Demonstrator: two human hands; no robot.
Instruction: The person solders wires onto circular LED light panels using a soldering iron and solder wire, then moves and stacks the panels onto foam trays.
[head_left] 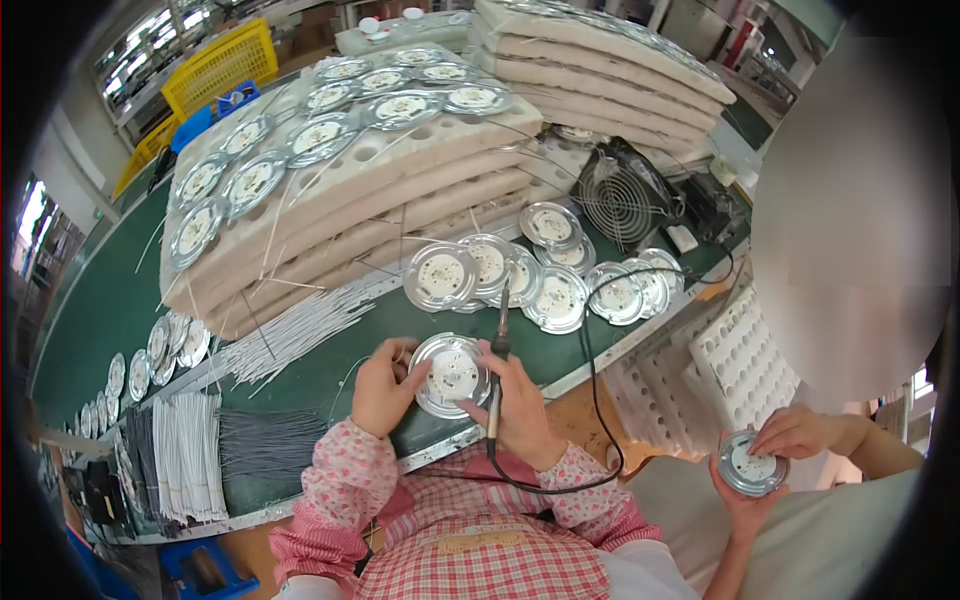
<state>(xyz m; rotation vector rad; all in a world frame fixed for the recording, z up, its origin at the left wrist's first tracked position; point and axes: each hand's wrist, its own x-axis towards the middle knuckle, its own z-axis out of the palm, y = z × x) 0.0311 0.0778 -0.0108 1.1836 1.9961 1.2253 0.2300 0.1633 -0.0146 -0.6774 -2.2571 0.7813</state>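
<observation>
Low in front of me is a round metal lamp plate (448, 376) with a white circuit board in its centre. My left hand (384, 385) grips its left rim between thumb and fingers. My right hand (522, 408) is closed around a soldering iron (499, 345), its tip pointing up and away from me, while the fingers also touch the plate's right rim. A black cable (597, 400) loops from the iron's lower end round to the right. Just beyond my hands, several similar plates (441, 276) lie overlapping on the green bench (345, 385).
Stacked foam trays (350, 185) carry more plates at back left; another foam stack (600, 75) stands behind. White wires (295, 335) and dark wire bundles (268, 443) lie left. A fan with a round grille (617, 205) sits back right. At right, a co-worker's hands (790, 432) hold another plate.
</observation>
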